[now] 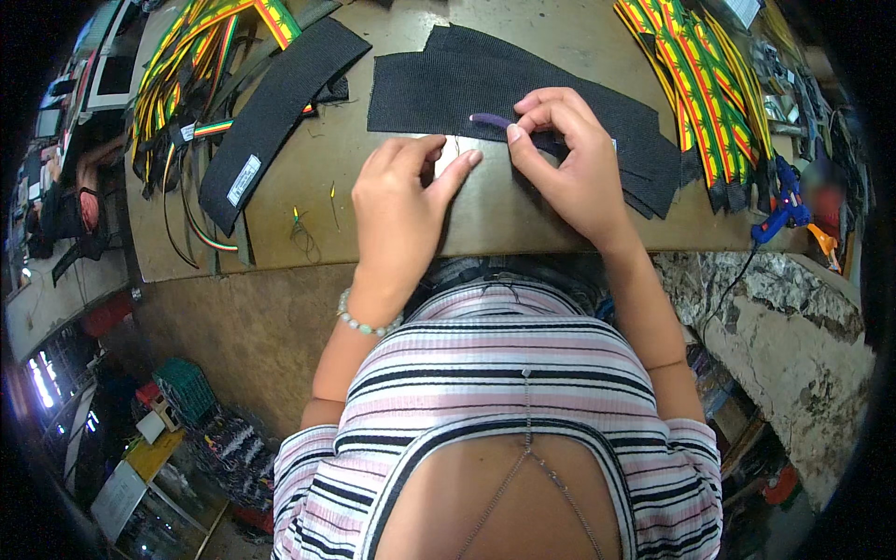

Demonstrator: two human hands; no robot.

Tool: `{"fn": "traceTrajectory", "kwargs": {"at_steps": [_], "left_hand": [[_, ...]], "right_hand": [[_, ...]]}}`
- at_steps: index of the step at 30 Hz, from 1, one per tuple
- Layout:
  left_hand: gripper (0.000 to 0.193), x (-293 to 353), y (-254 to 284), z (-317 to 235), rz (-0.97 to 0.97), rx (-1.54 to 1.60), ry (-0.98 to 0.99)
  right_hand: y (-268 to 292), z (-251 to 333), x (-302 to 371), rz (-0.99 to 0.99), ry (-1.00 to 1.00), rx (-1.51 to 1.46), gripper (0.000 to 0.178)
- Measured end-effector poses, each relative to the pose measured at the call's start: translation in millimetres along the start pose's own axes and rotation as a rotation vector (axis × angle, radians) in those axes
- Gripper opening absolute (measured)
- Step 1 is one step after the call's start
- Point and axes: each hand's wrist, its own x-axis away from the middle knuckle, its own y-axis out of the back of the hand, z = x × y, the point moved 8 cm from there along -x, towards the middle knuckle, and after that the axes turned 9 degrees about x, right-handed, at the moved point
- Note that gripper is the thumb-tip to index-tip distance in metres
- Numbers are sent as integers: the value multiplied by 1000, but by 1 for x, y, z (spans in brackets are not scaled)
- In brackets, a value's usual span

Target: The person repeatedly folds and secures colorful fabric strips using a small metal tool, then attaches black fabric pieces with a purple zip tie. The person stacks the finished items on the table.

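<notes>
My left hand [401, 187] is low over the table's near edge, thumb and forefinger curled around a small white label [450, 154]. A fine dark thread shows at the label's top. To its right, my right hand [571, 154] pinches a slim, curved purple tool [490, 120] with a pale tip; its exact kind is unclear. The tool's tip points left over the edge of a stack of black woven strips [429, 89]. Another black strip [271, 131] with a white label sewn near its lower end lies slanted at the left.
Green, yellow and red patterned straps [667, 65] are heaped at the right, with more straps [177, 75] at the far left. A blue glue gun [784, 205] with a cord sits by the right edge. Loose thread bits [303, 238] lie on the table [327, 247].
</notes>
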Motion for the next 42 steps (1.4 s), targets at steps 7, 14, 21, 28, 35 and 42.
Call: {"fn": "traceTrajectory", "kwargs": {"at_steps": [7, 14, 21, 28, 35, 42], "left_hand": [[12, 0, -7, 7, 14, 7, 32], [15, -3, -3, 14, 71, 179, 149], [14, -4, -2, 14, 91, 155, 97], [16, -3, -3, 19, 99, 221, 109], [18, 0, -6, 23, 127, 190, 87], [20, 6, 4, 32, 68, 385, 217]], "right_hand": [[-3, 11, 1, -19, 127, 144, 14], [-4, 14, 2, -31, 139, 175, 14], [-5, 18, 1, -44, 155, 211, 13], [-4, 17, -1, -53, 179, 197, 13], [-6, 19, 1, -37, 176, 245, 15], [-4, -18, -5, -27, -128, -325, 17]]}}
